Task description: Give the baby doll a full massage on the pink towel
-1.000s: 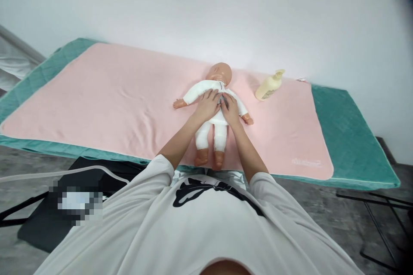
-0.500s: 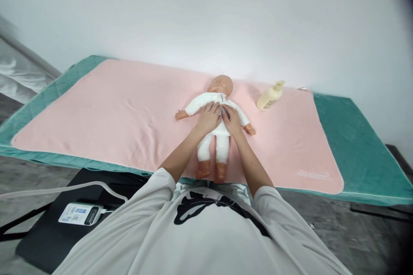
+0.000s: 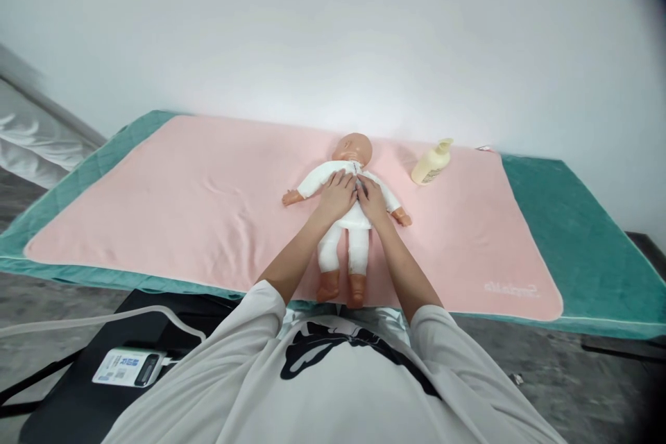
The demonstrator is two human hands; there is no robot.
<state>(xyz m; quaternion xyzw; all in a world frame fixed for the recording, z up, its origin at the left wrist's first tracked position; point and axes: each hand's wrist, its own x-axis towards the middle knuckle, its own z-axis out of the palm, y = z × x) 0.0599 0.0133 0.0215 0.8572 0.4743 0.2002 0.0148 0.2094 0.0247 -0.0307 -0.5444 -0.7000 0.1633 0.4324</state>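
Rests left hand (image 3: 337, 195) on the chest of the doll (image 3: 355, 220), fingers laid out nearly straight and pointing up toward the head — open. Sets right hand (image 3: 372, 201) on the same chest, just beside the left, thumb turned inward. Cannot tell a loose curl from a pinch in those right fingers. Shows a bit of grey between the 2 hands, too small to name.

Has the doll lying in white clothes on the pink mat (image 3: 156, 194), head toward the wall (image 3: 333, 35), 2 arms spread out to the sides, 2 feet by the near edge. Spreads mat over green pad (image 3: 583, 229). Places the pump bottle (image 3: 431, 166) on the mat, beyond the right hand and well apart from it. Shows a white device (image 3: 125, 368) lower left, on a black seat (image 3: 57, 399) — near a pale tube (image 3: 94, 320).
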